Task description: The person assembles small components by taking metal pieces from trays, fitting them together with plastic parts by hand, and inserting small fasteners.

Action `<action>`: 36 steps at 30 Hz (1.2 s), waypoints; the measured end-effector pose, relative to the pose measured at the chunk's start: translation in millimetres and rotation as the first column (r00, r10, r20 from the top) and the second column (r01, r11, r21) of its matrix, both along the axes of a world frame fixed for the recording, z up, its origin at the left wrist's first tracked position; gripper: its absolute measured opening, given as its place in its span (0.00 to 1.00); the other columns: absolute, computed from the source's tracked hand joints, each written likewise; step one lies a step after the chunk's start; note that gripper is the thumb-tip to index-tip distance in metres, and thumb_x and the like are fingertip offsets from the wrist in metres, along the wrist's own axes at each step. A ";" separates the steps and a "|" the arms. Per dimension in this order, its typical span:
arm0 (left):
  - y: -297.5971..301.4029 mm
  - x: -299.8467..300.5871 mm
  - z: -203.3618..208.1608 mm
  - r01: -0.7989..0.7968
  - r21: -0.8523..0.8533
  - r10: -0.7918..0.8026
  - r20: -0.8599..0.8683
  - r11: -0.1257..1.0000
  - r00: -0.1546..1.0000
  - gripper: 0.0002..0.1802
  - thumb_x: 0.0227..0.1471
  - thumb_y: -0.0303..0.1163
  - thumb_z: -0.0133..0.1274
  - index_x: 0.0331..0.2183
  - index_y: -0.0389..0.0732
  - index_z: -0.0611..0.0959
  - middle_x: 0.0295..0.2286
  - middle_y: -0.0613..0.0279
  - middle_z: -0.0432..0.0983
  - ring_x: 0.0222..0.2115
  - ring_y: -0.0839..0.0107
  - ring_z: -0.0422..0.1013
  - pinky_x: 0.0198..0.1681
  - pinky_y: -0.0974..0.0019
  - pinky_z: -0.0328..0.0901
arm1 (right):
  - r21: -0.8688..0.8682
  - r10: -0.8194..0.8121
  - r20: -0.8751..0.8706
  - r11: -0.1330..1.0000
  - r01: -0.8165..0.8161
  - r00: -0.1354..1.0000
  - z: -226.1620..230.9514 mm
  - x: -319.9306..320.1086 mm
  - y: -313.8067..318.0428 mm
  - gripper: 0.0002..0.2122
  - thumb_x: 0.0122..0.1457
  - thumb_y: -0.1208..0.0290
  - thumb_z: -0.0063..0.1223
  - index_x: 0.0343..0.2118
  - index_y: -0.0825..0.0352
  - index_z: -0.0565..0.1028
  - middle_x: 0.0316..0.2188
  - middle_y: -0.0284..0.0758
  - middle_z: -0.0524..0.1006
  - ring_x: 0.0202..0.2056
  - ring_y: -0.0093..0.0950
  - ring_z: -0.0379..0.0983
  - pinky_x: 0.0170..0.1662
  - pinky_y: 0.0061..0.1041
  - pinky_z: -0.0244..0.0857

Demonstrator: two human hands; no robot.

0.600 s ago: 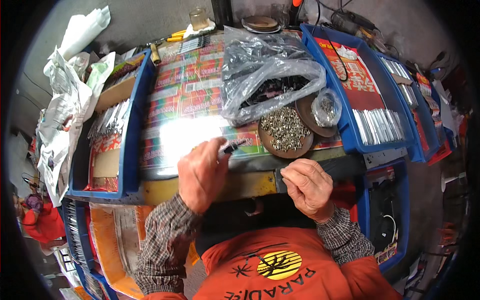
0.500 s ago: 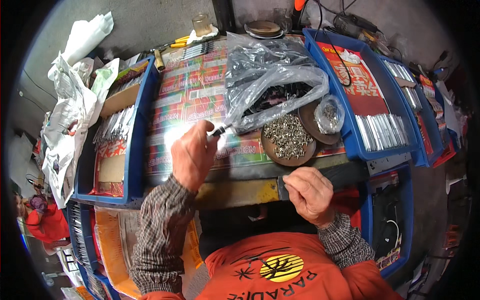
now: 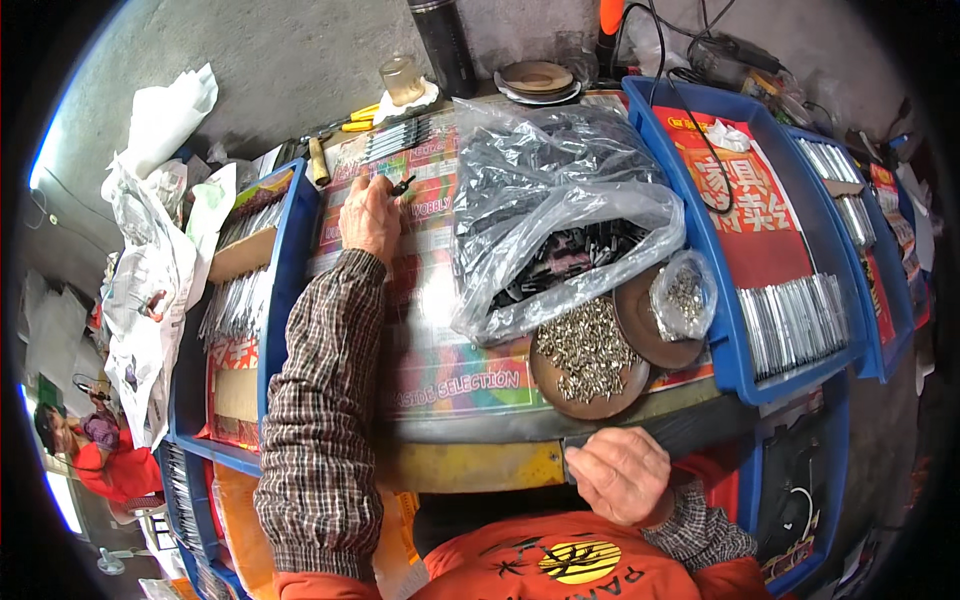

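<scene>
My left hand (image 3: pixel 371 218) is stretched far over the table, its fingers pinched on a small black plastic part (image 3: pixel 403 186). Just beyond it lies a short row of slim silver-grey rods (image 3: pixel 396 138). At the front table edge my right hand (image 3: pixel 618 474) is closed, thumb against fingers; whatever it may hold is hidden. Above it, a round brown dish (image 3: pixel 546 378) is heaped with small shiny metal pieces (image 3: pixel 588 345). A clear plastic bag (image 3: pixel 540 150) full of black parts lies open behind the dish, its mouth facing me.
Blue trays holding silver rods (image 3: pixel 795 318) stand at right, and another blue tray (image 3: pixel 283 290) at left. A second brown dish (image 3: pixel 665 340) carries a small clear bag (image 3: pixel 684 292) of metal pieces. Yellow-handled tools (image 3: pixel 360 120), a glass jar (image 3: pixel 402 80) and a dark cylinder (image 3: pixel 442 45) are at the back.
My left hand has moved away from the bag's mouth toward the far left, carrying the black part to the row of rods. My right hand stays closed by the table edge.
</scene>
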State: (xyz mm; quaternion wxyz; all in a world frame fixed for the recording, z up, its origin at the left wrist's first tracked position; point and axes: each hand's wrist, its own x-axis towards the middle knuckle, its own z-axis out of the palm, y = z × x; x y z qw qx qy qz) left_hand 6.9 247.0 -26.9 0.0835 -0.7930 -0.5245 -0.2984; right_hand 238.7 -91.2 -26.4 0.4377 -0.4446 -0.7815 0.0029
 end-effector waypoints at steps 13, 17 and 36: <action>78.2 15.2 -6.2 -0.014 0.014 0.015 -0.081 1.000 0.997 0.09 0.46 0.25 0.51 0.32 0.43 0.82 0.31 0.51 0.76 0.37 0.51 0.73 0.39 0.52 0.67 | -0.108 0.025 0.201 0.994 -0.003 0.979 12.0 3.9 -4.5 0.17 0.45 0.74 0.62 0.40 0.66 0.75 0.30 0.31 0.73 0.33 0.29 0.73 0.34 0.28 0.68; 94.1 9.7 -5.0 0.061 0.032 -0.058 -0.081 0.998 0.995 0.10 0.47 0.25 0.49 0.33 0.44 0.83 0.31 0.53 0.76 0.37 0.52 0.73 0.40 0.54 0.67 | -0.089 0.018 0.222 0.996 0.002 0.975 11.2 1.9 -5.1 0.15 0.45 0.74 0.61 0.39 0.66 0.76 0.30 0.31 0.73 0.33 0.29 0.72 0.33 0.28 0.68; 79.3 17.1 21.1 0.171 0.060 -0.140 -0.351 0.983 0.926 0.07 0.49 0.27 0.48 0.32 0.45 0.80 0.31 0.54 0.73 0.35 0.55 0.73 0.36 0.54 0.67 | -0.087 -0.016 0.216 0.996 0.035 0.976 6.5 -0.5 -5.0 0.15 0.47 0.75 0.57 0.41 0.65 0.75 0.31 0.32 0.72 0.32 0.32 0.71 0.32 0.31 0.68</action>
